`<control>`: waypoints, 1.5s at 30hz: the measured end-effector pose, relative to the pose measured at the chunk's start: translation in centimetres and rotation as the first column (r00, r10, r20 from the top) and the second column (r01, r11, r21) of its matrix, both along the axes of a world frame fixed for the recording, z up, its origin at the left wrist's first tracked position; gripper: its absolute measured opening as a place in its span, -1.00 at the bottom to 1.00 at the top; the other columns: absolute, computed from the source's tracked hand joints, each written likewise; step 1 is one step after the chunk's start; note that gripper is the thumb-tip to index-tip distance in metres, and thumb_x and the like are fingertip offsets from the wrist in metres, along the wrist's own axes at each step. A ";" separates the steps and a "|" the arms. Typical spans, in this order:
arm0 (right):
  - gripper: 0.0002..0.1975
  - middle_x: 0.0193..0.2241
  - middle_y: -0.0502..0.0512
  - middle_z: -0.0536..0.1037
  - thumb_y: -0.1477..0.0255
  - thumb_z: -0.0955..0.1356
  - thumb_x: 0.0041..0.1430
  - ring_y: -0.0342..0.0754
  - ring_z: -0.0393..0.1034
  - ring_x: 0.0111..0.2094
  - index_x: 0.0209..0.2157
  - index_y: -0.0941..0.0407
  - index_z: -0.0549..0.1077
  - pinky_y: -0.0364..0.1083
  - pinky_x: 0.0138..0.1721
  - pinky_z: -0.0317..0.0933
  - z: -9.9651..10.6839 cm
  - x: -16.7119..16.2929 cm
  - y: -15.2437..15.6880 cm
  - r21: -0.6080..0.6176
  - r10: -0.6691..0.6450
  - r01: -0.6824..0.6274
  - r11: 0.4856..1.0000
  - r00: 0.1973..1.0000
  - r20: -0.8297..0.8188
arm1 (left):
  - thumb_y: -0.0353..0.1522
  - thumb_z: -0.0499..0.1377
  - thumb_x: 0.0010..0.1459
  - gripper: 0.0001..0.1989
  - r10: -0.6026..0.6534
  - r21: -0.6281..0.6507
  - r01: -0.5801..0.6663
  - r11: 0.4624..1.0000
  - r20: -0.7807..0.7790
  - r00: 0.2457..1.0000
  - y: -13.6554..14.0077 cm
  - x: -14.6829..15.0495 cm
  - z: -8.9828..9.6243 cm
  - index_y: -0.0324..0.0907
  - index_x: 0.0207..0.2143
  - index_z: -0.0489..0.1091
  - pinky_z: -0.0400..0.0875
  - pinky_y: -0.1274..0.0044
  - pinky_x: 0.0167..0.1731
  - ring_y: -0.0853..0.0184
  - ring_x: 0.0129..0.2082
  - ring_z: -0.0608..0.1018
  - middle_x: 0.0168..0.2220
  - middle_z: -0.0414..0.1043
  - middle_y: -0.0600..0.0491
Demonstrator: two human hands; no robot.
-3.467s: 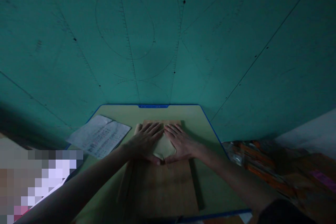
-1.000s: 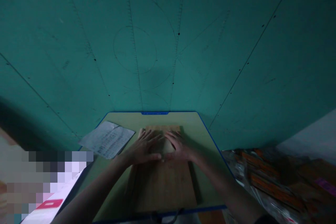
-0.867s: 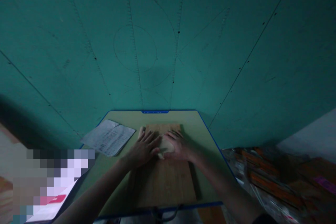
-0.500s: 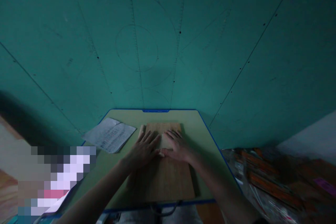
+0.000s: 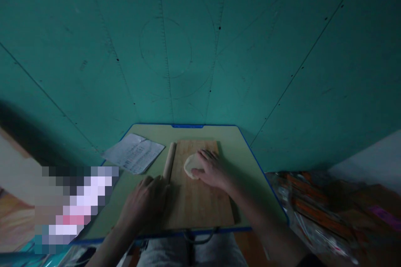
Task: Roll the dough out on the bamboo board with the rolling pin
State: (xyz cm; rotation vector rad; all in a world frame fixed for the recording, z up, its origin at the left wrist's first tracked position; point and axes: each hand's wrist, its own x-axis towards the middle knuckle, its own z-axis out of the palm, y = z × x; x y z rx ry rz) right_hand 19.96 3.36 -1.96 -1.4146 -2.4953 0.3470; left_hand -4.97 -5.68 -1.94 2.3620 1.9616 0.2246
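A pale flattened round of dough (image 5: pixel 189 166) lies on the wooden cutting board (image 5: pixel 200 206). My right hand (image 5: pixel 211 169) rests on the dough's right side, thumb and fingers apart; the hand hides that part of the dough. Along the board's left edge lies a wooden rolling pin (image 5: pixel 169 160), pointing away from me. My left hand (image 5: pixel 147 198) is at the pin's near end, back of the hand up and fingers bent. Dimness and blur obscure those fingertips, so whether they grip the pin does not show.
The small blue-edged table (image 5: pixel 244 192) stands against a green wall (image 5: pixel 200 50). A creased printed paper (image 5: pixel 134 154) lies at the table's left. Boxes and plastic-wrapped items (image 5: pixel 316 212) are on the floor at right. A blurred-out patch covers the lower left.
My left hand has left the dough and moved left and toward me to the rolling pin's near end, uncovering dough and pin. My right hand stays on the dough. The view has shifted slightly.
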 end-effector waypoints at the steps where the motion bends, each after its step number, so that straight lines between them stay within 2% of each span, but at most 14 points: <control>1: -0.35 0.30 0.32 0.25 0.08 0.27 0.32 0.18 0.09 0.32 0.28 0.20 0.23 0.13 0.32 -0.07 0.0 -0.2 -0.2 0.016 -0.014 0.013 1.000 1.000 0.002 | -0.16 -0.16 0.38 -0.56 0.021 -0.030 -0.021 0.999 0.003 1.000 -0.2 0.4 0.3 -0.12 -0.07 0.45 0.49 0.41 -0.32 0.17 -0.27 0.63 -0.19 0.56 -0.10; 5: -0.31 0.31 0.36 0.23 0.07 0.25 0.33 0.22 0.07 0.33 0.29 0.26 0.21 0.14 0.33 -0.07 0.0 -0.5 -0.8 0.049 -0.032 0.031 0.998 0.999 0.019 | -0.12 -0.16 0.37 -0.49 0.079 -0.207 -0.085 0.975 -0.034 0.996 -0.6 1.2 1.0 -0.21 0.14 0.30 0.47 0.35 -0.35 0.05 -0.26 0.66 -0.21 0.60 -0.18; 8: -0.25 0.32 0.38 0.21 0.02 0.29 0.29 0.23 0.05 0.34 0.30 0.25 0.19 0.16 0.33 -0.06 0.1 -0.2 -1.2 0.047 -0.020 0.019 0.999 1.000 0.021 | -0.20 -0.18 0.38 -0.49 0.087 -0.321 -0.103 0.942 -0.063 0.994 -0.3 1.1 1.2 -0.26 0.23 0.20 0.44 0.34 -0.33 0.00 -0.22 0.67 -0.23 0.62 -0.23; 12: -0.17 0.32 0.39 0.22 0.02 0.37 0.21 0.25 0.06 0.34 0.32 0.23 0.16 0.19 0.31 0.02 -1.1 1.2 -1.4 0.065 -0.015 0.020 0.998 0.998 -0.067 | -0.28 -0.12 0.34 -0.60 0.188 -0.380 -0.147 0.913 0.075 0.979 0.2 0.1 1.4 -0.18 0.08 0.35 0.37 0.45 -0.35 0.08 -0.22 0.67 -0.24 0.63 -0.18; 14: -0.22 0.30 0.39 0.25 0.05 0.36 0.25 0.23 0.09 0.34 0.33 0.20 0.16 0.19 0.29 0.08 -2.2 2.5 -1.4 0.069 -0.043 0.053 0.996 0.990 -0.132 | -0.24 -0.08 0.30 -0.63 0.250 -0.392 -0.150 0.908 0.218 0.943 0.2 -0.7 1.5 -0.17 -0.02 0.41 0.34 0.49 -0.43 0.15 -0.35 0.66 -0.36 0.62 -0.10; 18: -0.37 0.28 0.33 0.29 0.13 0.27 0.36 0.22 0.14 0.32 0.35 0.08 0.15 0.29 0.27 0.11 -4.2 5.5 -1.4 0.108 -0.133 0.163 0.981 0.961 -0.241 | -0.05 -0.01 0.17 -0.46 0.263 -0.368 -0.054 0.928 0.548 0.794 -0.2 -2.0 1.2 -0.23 0.02 0.37 0.31 0.51 -0.57 0.25 -0.61 0.51 -0.58 0.46 0.08; 23: -0.41 0.26 0.37 0.32 0.16 0.24 0.37 0.21 0.18 0.30 0.32 0.14 0.20 0.25 0.25 0.17 -4.3 5.9 -2.2 0.148 -0.134 0.182 0.972 0.949 -0.286 | 0.07 0.06 0.11 -0.31 0.187 -0.201 -0.038 0.979 0.806 0.561 -0.4 -1.1 0.6 -0.22 0.11 0.31 0.35 0.52 -0.57 0.33 -0.58 0.45 -0.46 0.46 0.08; 27: -0.39 0.29 0.36 0.29 0.18 0.27 0.36 0.18 0.14 0.32 0.33 0.17 0.17 0.23 0.29 0.11 -3.2 3.8 -3.2 0.181 -0.015 0.050 0.982 0.982 -0.188 | 0.07 0.11 0.11 -0.46 0.176 -0.184 -0.020 0.983 0.892 0.417 -0.5 0.3 1.0 -0.19 -0.13 0.42 0.33 0.53 -0.55 0.38 -0.59 0.37 -0.50 0.39 0.11; 30: -0.32 0.31 0.39 0.25 0.16 0.29 0.35 0.21 0.08 0.35 0.34 0.21 0.13 0.28 0.32 0.01 -2.5 2.8 -3.8 0.192 -0.022 0.043 0.980 0.994 -0.108 | 0.03 0.20 0.06 -0.55 0.199 -0.201 -0.031 0.979 0.915 0.351 -0.6 0.8 1.2 -0.16 -0.28 0.42 0.38 0.49 -0.42 0.30 -0.45 0.47 -0.48 0.43 0.07; 34: -0.29 0.34 0.40 0.19 0.12 0.30 0.33 0.23 0.04 0.37 0.34 0.23 0.14 0.29 0.34 -0.04 -2.0 2.6 -4.1 0.192 -0.025 0.034 0.981 0.998 -0.052 | -0.03 0.32 -0.13 -0.43 0.338 -0.315 -0.143 0.938 0.922 0.187 -0.3 1.4 0.4 -0.17 -0.13 0.40 0.42 0.41 -0.21 0.12 -0.18 0.56 -0.27 0.57 -0.03; 37: -0.29 0.35 0.42 0.16 0.10 0.30 0.32 0.25 0.00 0.38 0.33 0.24 0.18 0.30 0.34 -0.05 -2.2 2.7 -4.2 0.181 -0.025 0.032 0.983 0.999 -0.045 | -0.06 0.31 -0.15 -0.38 0.376 -0.359 -0.196 0.912 0.925 0.055 -0.1 2.5 -0.4 -0.16 -0.06 0.36 0.41 0.41 -0.17 0.12 -0.11 0.55 -0.23 0.58 -0.04; 39: -0.32 0.35 0.41 0.15 0.10 0.29 0.33 0.27 -0.01 0.38 0.32 0.19 0.19 0.32 0.33 -0.05 -2.7 2.7 -4.4 0.176 -0.075 0.087 0.981 0.995 -0.071 | -0.06 0.29 -0.13 -0.41 0.378 -0.363 -0.208 0.908 0.925 0.034 -0.1 3.3 -0.8 -0.15 -0.07 0.38 0.40 0.45 -0.25 0.18 -0.20 0.55 -0.27 0.57 0.00; 42: -0.35 0.38 0.35 0.10 0.13 0.30 0.32 0.30 -0.04 0.39 0.34 0.08 0.17 0.33 0.29 0.03 -3.9 2.5 -4.8 0.150 -0.193 0.218 0.964 0.967 -0.168 | -0.06 0.26 -0.12 -0.47 0.344 -0.313 -0.250 0.916 0.935 0.089 -0.4 4.2 -1.2 -0.15 -0.12 0.42 0.33 0.50 -0.40 0.30 -0.40 0.46 -0.35 0.52 0.07; 45: -0.24 0.39 0.35 0.06 0.12 0.35 0.27 0.33 -0.10 0.40 0.38 0.08 0.08 0.31 0.27 0.08 -4.8 2.3 -5.3 0.092 -0.249 0.280 0.956 0.934 -0.255 | -0.07 0.24 -0.09 -0.51 0.295 -0.249 -0.287 0.925 0.947 0.127 -0.6 4.6 -1.4 -0.15 -0.14 0.43 0.30 0.51 -0.42 0.32 -0.42 0.42 -0.37 0.50 0.08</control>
